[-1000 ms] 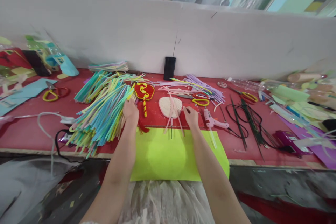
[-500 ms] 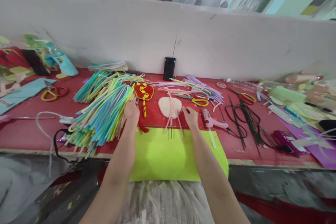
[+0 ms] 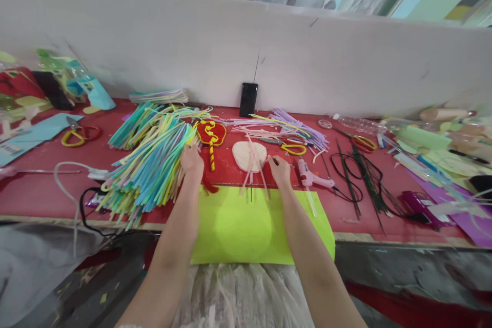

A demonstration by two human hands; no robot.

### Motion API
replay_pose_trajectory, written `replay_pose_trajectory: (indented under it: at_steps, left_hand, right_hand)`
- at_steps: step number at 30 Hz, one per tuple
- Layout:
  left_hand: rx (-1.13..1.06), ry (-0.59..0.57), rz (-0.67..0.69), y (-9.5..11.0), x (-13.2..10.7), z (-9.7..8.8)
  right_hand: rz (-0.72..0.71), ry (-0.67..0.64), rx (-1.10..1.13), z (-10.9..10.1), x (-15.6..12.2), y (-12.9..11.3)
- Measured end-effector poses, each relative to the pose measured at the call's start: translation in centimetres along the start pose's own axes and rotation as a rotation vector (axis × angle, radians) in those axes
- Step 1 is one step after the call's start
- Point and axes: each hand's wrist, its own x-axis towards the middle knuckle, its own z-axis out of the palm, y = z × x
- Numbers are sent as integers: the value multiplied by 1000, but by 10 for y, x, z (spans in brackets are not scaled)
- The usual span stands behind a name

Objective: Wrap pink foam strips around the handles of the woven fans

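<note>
My left hand (image 3: 191,163) lies palm down, fingers stretched forward, on the right edge of a big pile of blue, green and yellow strips (image 3: 151,164). Just beyond its fingertips is a red ornament with yellow trim (image 3: 211,134). My right hand (image 3: 280,170) rests on the red table top with fingers extended toward a cream fan-shaped piece (image 3: 249,155) crossed by thin pink strips (image 3: 258,174). Neither hand holds anything that I can see. A lime-green sheet (image 3: 246,225) lies between my forearms and hangs over the table's front edge.
A pink glue gun (image 3: 312,177), yellow-handled scissors (image 3: 293,148), black wire loops (image 3: 348,177) and lilac strips (image 3: 302,130) lie to the right. A black phone (image 3: 248,99) leans on the white partition. More scissors (image 3: 74,137) and coloured paper are at the left.
</note>
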Motion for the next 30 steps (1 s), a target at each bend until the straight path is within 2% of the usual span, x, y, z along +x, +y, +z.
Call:
replay_pose_trajectory:
  at_steps: [4, 8, 18, 30]
  left_hand:
    - [-6, 59, 21, -2, 2, 4]
    - [-37, 54, 13, -2, 3, 4]
    - [-36, 52, 103, -6, 6, 8]
    - [-48, 56, 98, -3, 3, 7]
  right_hand:
    - [-2, 1, -5, 0, 1, 0]
    - [8, -12, -1, 0, 1, 0]
    - [27, -18, 8, -1, 1, -2]
    - [-6, -2, 5, 0, 1, 0]
